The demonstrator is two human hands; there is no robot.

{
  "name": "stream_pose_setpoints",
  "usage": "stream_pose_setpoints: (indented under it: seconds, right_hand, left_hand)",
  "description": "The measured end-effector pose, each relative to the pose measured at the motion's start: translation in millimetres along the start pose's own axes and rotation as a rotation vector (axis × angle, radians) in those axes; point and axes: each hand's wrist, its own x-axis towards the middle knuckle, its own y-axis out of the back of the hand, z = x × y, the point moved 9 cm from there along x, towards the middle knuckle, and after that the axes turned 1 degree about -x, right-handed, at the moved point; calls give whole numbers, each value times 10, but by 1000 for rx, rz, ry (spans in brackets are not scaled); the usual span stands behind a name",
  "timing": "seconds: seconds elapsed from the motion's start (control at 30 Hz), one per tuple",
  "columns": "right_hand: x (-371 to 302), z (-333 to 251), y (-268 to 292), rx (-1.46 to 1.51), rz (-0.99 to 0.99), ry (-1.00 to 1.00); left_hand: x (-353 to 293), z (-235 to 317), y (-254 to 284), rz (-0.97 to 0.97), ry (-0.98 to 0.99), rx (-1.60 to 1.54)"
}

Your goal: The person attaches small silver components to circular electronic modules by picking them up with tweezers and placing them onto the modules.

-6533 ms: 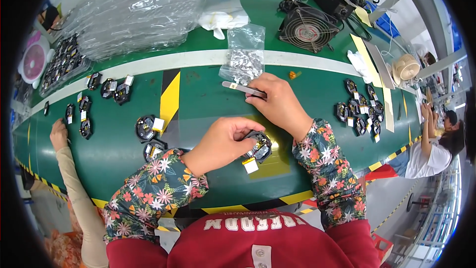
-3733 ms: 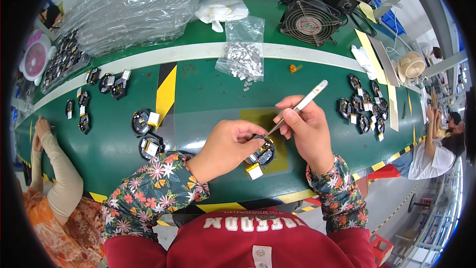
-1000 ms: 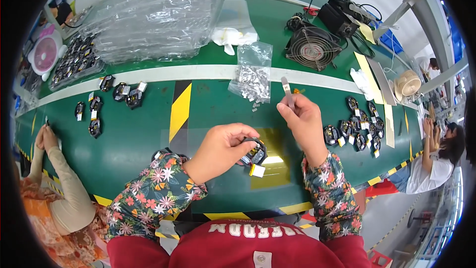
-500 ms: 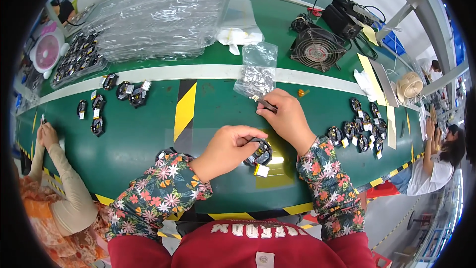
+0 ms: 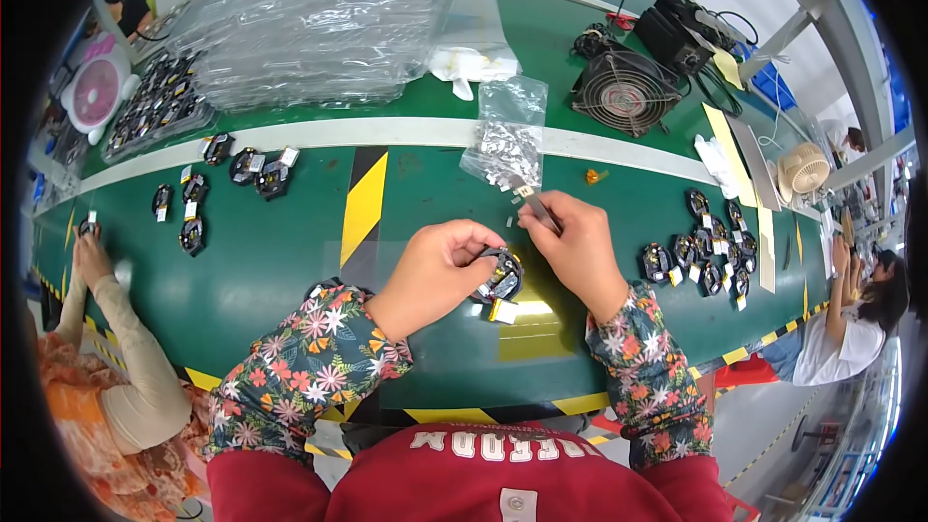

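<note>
My left hand (image 5: 432, 273) grips the edge of a round black electronic module (image 5: 506, 282) between thumb and fingers, just above the table. A small silver battery pack (image 5: 503, 310) with yellow tape hangs from the module's near side. In my right hand (image 5: 577, 244) is a pair of tweezers (image 5: 542, 212), pinched and pointing away to the left. At their tip sits a tiny pale part (image 5: 525, 191), too small to name. Right beyond the tip lies an open clear plastic bag (image 5: 512, 97) of small whitish parts, some spilled at its mouth.
Several similar modules (image 5: 710, 246) lie at right, more modules (image 5: 191, 201) at left. Stacked clear trays (image 5: 300, 34), a metal-grilled fan (image 5: 623, 97) and a small beige fan (image 5: 802, 167) stand farther back. Co-workers sit at both sides; one's hands (image 5: 92, 256) show at far left.
The tweezers have drawn back a little from the bag, toward me and to the right, with the pale part at the tip. The module in my left hand has tilted and shifted slightly left.
</note>
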Motion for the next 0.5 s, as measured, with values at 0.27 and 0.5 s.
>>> stream_pose_setpoints:
  seconds: [0.27, 0.5]
  right_hand:
    - [-234, -62, -111, 69, -125, -136]
    - [-242, -313, -116, 87, -84, 92]
  left_hand:
    - [-15, 29, -2, -7, 4, 16]
    - [-6, 41, -16, 13, -35, -59]
